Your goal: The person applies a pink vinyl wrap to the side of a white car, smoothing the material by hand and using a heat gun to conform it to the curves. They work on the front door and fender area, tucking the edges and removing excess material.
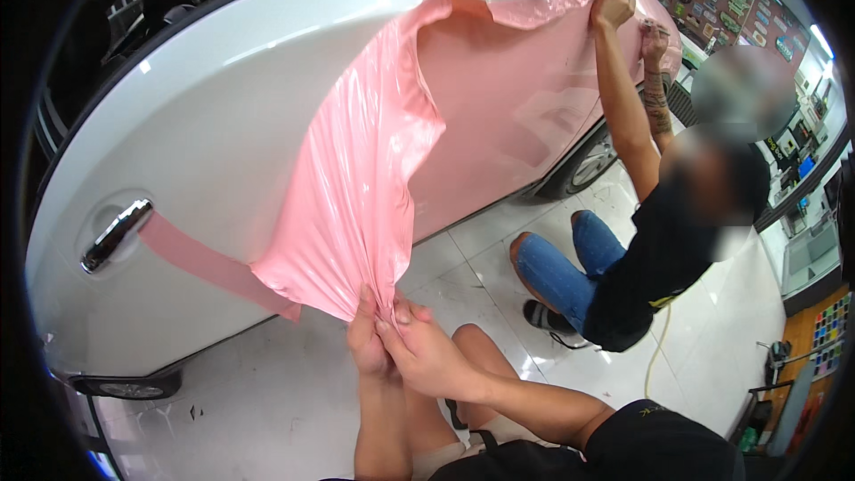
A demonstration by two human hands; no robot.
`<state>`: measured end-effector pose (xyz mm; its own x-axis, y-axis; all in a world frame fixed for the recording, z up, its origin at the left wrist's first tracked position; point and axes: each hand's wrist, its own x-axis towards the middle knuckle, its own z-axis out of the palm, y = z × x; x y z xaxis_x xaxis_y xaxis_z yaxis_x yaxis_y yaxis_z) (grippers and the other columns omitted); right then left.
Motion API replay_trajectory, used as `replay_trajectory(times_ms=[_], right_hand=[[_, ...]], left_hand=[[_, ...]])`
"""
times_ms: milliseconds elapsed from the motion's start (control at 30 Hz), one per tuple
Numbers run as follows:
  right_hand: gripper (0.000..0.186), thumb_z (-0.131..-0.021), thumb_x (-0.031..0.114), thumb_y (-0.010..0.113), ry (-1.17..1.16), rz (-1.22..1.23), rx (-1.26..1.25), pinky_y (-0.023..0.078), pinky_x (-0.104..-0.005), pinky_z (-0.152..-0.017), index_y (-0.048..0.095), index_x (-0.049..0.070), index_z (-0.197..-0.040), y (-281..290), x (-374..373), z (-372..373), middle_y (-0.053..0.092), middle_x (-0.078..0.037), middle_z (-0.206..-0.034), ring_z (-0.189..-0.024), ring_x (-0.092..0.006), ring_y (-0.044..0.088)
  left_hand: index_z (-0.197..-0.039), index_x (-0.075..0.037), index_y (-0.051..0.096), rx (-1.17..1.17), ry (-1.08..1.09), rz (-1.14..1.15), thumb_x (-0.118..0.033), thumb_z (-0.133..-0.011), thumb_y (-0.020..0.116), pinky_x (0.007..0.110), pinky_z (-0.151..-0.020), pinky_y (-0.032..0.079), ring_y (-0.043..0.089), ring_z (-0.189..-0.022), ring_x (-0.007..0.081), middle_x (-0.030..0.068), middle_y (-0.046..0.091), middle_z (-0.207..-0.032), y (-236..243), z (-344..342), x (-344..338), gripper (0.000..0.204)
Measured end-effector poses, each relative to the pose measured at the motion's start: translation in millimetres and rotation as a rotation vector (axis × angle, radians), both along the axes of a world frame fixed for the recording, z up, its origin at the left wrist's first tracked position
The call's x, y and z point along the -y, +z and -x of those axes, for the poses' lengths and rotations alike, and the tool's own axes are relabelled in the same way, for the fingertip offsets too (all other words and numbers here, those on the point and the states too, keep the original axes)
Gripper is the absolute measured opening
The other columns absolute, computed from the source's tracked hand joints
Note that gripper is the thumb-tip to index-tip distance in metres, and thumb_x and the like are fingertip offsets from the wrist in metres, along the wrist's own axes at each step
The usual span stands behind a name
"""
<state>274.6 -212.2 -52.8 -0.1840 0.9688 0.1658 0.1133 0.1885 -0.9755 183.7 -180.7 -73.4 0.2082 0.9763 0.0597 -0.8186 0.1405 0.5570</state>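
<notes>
A glossy pink vinyl wrap film (356,151) stretches from the front of a white car door (223,116) down toward me, bunched into tight folds at its lower end. My left hand (367,338) grips those folds from the left. Pressed close beside it, my right hand (426,354) is closed on the same bunch, and parts of the fingers of both hands are hidden. At the far right, a co-worker's hands (614,7) hold the film's upper edge near the car's front. Beyond the film's curled edge, a pink panel surface (508,98) shows.
A chrome door handle (118,236) stands out at the left, with a narrow pink strip (209,267) running from it to the gathered film. The co-worker (659,258) crouches at the right near the front wheel (588,162). A pale hose (661,347) lies on the tiled floor (267,401).
</notes>
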Motion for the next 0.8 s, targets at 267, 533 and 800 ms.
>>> replay_trajectory(times_ms=[267,533,800], right_hand=[[0.024,-0.094,0.009,0.045,-0.037,0.061,0.279,0.049,-0.0498,-0.077,0.056,-0.010,-0.103,74,14,29,0.060,-0.031,-0.096,-0.088,-0.0472,0.060],[0.026,-0.100,0.015,0.046,-0.027,0.100,0.206,0.049,-0.0491,-0.076,0.054,-0.010,-0.103,55,8,1,0.059,-0.032,-0.092,-0.086,-0.0479,0.061],[0.022,-0.100,0.013,0.049,0.039,0.032,0.217,0.047,-0.0464,-0.078,0.054,-0.008,-0.100,32,-1,-39,0.059,-0.031,-0.094,-0.090,-0.0466,0.060]], left_hand=[[-0.095,-0.009,0.056,0.326,-0.068,0.126,-0.031,-0.109,0.033,0.042,-0.079,0.052,0.063,-0.075,0.0239,0.0025,0.053,-0.074,40,24,10,0.035],[-0.097,-0.006,0.054,0.189,-0.009,0.147,-0.034,-0.110,0.032,0.045,-0.083,0.052,0.066,-0.075,0.0274,0.0045,0.055,-0.072,25,-5,16,0.038],[-0.093,-0.004,0.057,0.107,0.121,0.108,-0.038,-0.109,0.035,0.041,-0.073,0.054,0.066,-0.067,0.0288,0.0071,0.058,-0.067,-16,-40,16,0.043]])
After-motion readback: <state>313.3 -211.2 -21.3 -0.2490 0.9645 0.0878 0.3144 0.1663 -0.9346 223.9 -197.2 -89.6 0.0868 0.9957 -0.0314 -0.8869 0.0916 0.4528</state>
